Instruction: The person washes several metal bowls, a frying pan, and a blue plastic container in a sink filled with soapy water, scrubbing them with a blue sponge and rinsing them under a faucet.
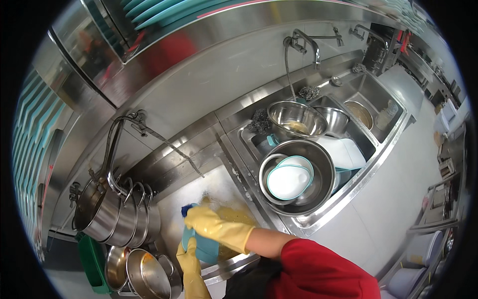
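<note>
Both my hands wear yellow rubber gloves over a sink [175,195] filled with white suds. My left hand [188,259] is closed on the edge of a teal dish [206,250], which is tilted; its exact shape is partly hidden. My right hand [206,222] is closed on a dark blue scrubbing sponge [186,209] at the dish's far edge. Brownish, foamy water [233,216] lies just beyond and to the right of the dish.
Stacked steel pots [112,217] and pans [147,271] crowd the left, by a green bin [92,261]. A curved faucet [113,174] overhangs the sink's left. To the right, a large steel bowl [324,172] holds white, teal-rimmed dishes [289,182]; another bowl [279,112] stands behind it.
</note>
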A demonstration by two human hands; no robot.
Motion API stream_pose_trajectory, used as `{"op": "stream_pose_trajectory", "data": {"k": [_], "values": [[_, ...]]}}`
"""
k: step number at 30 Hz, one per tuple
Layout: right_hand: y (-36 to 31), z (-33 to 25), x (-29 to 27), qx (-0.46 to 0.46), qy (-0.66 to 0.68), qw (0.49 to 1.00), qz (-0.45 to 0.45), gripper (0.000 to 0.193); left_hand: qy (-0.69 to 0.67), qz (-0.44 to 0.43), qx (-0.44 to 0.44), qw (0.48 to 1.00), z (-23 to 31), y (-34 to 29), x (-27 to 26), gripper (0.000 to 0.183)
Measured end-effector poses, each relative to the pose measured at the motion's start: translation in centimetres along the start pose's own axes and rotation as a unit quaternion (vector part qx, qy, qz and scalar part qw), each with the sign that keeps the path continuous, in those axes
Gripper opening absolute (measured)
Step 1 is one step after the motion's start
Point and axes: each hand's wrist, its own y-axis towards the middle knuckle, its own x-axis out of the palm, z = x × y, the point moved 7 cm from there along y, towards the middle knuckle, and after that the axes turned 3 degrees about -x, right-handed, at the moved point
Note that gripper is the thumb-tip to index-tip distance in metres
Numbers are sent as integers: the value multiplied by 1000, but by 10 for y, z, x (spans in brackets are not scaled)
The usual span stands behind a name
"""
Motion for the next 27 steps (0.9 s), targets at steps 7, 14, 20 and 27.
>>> {"op": "stream_pose_trajectory", "data": {"k": [7, 14, 20, 27], "values": [[47, 125, 9, -102, 148, 977, 111, 36, -77, -8, 18, 997, 45, -5, 8, 29], [-28, 155, 40, 140, 247, 953, 107, 60, -197, 54, -56, 977, 31, 21, 18, 29], [-81, 101, 59, -81, 148, 973, 158, 66, -133, 93, 11, 987, 27, 39, 31, 39], [-91, -2, 30, -279, 13, 958, 71, 58, -281, 55, -92, 954, 43, 5, 55, 41]]}}
